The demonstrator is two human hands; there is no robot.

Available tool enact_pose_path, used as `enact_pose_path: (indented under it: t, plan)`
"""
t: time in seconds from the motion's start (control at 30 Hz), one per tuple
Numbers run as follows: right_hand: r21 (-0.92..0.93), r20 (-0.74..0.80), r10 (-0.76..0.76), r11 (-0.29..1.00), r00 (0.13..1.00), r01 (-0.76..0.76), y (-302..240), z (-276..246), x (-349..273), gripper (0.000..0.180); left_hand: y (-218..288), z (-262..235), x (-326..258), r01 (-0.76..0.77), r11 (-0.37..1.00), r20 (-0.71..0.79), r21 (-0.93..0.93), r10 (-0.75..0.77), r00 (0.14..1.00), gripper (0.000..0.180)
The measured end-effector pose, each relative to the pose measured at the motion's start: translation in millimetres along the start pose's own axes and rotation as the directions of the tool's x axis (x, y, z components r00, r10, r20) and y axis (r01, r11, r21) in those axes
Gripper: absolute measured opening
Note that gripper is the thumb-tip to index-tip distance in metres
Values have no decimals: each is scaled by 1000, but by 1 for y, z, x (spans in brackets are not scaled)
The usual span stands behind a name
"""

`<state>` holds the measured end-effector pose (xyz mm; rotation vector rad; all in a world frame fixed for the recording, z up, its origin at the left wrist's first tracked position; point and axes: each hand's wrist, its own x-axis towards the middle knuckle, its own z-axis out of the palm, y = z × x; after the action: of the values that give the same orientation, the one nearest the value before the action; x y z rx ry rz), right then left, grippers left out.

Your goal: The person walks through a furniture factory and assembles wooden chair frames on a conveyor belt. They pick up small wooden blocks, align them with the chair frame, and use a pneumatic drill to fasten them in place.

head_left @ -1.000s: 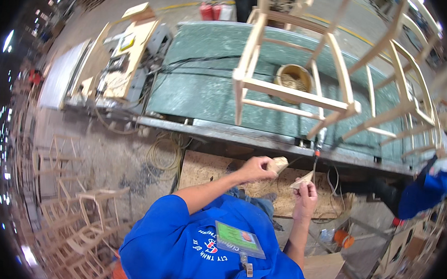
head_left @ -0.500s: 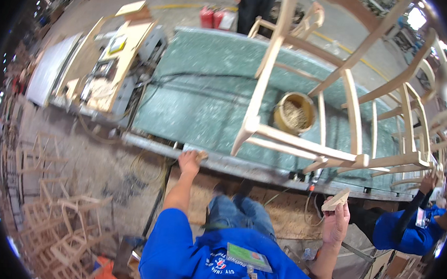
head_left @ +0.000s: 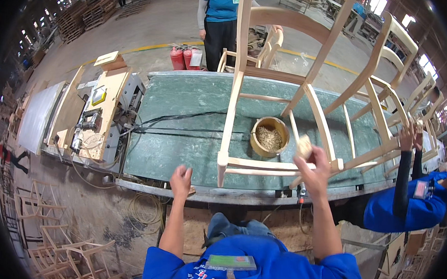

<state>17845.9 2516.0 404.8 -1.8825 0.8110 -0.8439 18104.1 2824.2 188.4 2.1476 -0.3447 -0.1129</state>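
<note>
My right hand (head_left: pixel 316 170) grips a small pale wooden corner block (head_left: pixel 304 145), raised by the front of an unfinished wooden chair frame (head_left: pixel 263 164). The frame stands on the green-topped bench (head_left: pixel 184 104), its tall back on the far side. My left hand (head_left: pixel 181 182) hovers at the bench's near edge, left of the chair, fingers curled in; whatever is inside them, if anything, is hidden. Just beside it, a second small wooden piece (head_left: pixel 192 190) lies at the edge, partly covered. Behind the chair's front rail sits a yellowish tub (head_left: pixel 256 141) of small wooden pegs.
More chair frames (head_left: pixel 372 92) line the bench to the right, where a co-worker in blue (head_left: pixel 398 204) has both hands raised. Another person (head_left: pixel 221 16) stands beyond the bench near red fire extinguishers (head_left: pixel 177 58). Black cables (head_left: pixel 179 117) cross the bench; a machine table (head_left: pixel 99 116) adjoins its left.
My right hand has carried the block from beside my body up to the chair's front. My left hand has lifted off the wooden piece at the bench edge. The view has tilted upward.
</note>
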Motion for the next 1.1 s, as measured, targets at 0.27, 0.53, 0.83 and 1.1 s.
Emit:
enact_pose_path:
  t: [0.27,0.53,0.83,1.1]
  plan:
    - [-127,-134,-217,971,967,201,-8,88,43,47,259,20,15,-154,832,269,-533,339,901,36]
    - [-179,-98,-322,937,942,301,-1,100,71,51,282,67,42,229,708,533,-668,241,811,41]
    - [585,614,97,612,784,-533,36,26,136,33,286,95,76,705,395,809,-588,283,516,35]
    - [492,696,136,626,705,-605,53,32,167,34,305,116,86,603,528,772,-598,178,610,35]
